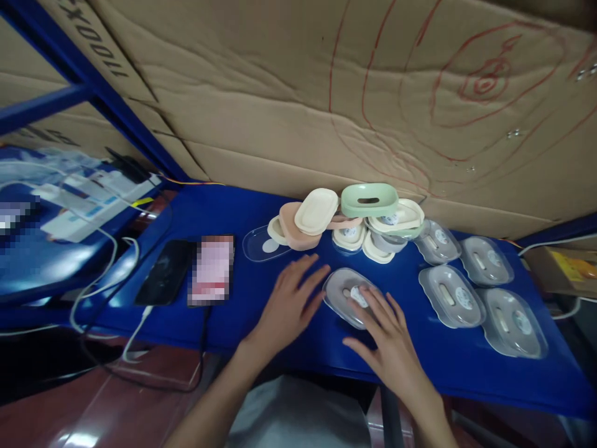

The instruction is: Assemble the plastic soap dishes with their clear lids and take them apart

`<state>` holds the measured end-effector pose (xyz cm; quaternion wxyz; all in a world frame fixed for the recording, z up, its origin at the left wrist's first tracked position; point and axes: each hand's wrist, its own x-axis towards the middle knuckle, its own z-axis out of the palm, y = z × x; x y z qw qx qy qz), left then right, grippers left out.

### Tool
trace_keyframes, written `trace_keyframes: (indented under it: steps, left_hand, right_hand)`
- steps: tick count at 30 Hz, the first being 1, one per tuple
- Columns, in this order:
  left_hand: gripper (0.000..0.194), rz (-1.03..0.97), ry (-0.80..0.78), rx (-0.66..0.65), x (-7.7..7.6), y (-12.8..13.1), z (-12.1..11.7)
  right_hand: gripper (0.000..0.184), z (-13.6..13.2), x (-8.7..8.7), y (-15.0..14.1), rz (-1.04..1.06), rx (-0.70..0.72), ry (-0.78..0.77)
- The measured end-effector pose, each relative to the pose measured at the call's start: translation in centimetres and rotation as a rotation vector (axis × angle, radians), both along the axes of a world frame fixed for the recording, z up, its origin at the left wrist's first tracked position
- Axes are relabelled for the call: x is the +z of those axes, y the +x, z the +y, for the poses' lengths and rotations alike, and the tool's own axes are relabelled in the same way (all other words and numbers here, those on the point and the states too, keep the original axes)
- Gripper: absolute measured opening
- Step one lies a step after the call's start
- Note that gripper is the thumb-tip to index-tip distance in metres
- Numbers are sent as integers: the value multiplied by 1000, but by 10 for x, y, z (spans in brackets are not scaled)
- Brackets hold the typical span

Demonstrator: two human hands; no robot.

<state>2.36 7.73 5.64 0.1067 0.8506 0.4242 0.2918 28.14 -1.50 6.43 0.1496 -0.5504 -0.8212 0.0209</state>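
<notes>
A grey oval soap box with a clear lid and a round white sticker (339,290) lies on the blue table (298,345) in front of me. My right hand (385,326) is open, fingers spread over the box's right side; whether the fingertips press on the lid I cannot tell. Just left of the box, my left hand (290,297) is also open, fingers apart, thumb close to the box's edge. Behind the hands is a pile of soap box parts: a green tray (370,199), a cream piece (317,210), a peach piece (298,233) and a clear lid (261,244).
Several grey boxes with clear lids (452,296) stand to the right. On the left lie a black phone (165,272) and a second, blurred-out phone (211,270), with cables trailing off the edge. A power strip (100,208) sits farther left. Cardboard (261,93) walls the back.
</notes>
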Motion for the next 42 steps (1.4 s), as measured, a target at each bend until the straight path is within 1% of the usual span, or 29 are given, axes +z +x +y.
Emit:
trace_keyframes:
  steps: [2,3,4,6,8,9,10,12,14,15,17,19,21,22,24,27,29,31,33,35,37,40,42]
  left_hand:
    - [51,41,39,247,-1,-12,10]
    - [52,81,49,338,-3,-18,14]
    - [54,126,46,395,-5,-23,16]
    - [53,196,14,425,-11,-30,14]
    - [49,229,-21,406,-17,-32,6]
    - [46,232,-30,398,-18,-32,1]
    - [43,229,-31,393,-19,-31,-6]
    - [37,205,-31,378,-19,-30,-20]
    - [30,162,-35,344,-14,-30,-34]
    - [28,138,-37,314,-12,-31,-41]
    - [24,87,-47,227,-6,-33,-52]
    - [23,14,-68,155,-2,-34,-61]
    - [24,-62,-75,140,0,-36,-62]
    - [26,-89,-61,151,0,-36,-58]
    - [34,-92,-14,173,1,-36,-44]
    - [48,7,26,174,3,-36,-6]
    - [52,94,37,198,4,-35,21]
    - [44,170,53,208,4,-33,43]
    - [32,224,64,185,4,-31,56]
    - [25,230,69,151,5,-28,59]
    - [23,190,80,101,9,-26,54]
    - [22,123,122,-15,20,-24,32]
    - [19,106,143,-82,28,-25,9]
  right_hand:
    - [54,-9,-14,5,26,-67,40]
    - [51,-12,-20,14,44,-121,68]
    - [49,-13,-23,24,56,-179,99]
    - [48,-11,-26,41,53,-287,168]
    - [48,-5,-22,47,48,-336,231]
    - [49,-1,-19,44,57,-317,245]
    - [50,5,-15,37,72,-265,240]
    - [53,19,-8,15,92,-93,183]
    - [54,35,-3,-11,76,84,115]
    - [54,42,-1,-22,58,151,89]
    - [53,54,-2,-41,20,254,46]
    - [51,59,-6,-52,1,334,8]
    - [44,57,-12,-56,11,378,-25]
    - [39,54,-15,-56,24,377,-33]
    - [32,44,-23,-53,51,332,-28]
    - [31,26,-34,-42,77,221,18]
    - [31,14,-42,-33,102,129,59]
    - [32,5,-48,-26,138,14,102]
    - [32,0,-52,-22,172,-97,140]
    - [33,0,-53,-22,195,-173,166]
    - [37,2,-52,-24,208,-214,178]
    - [51,1,-50,-28,206,-222,190]
    - [60,-1,-50,-28,183,-177,190]
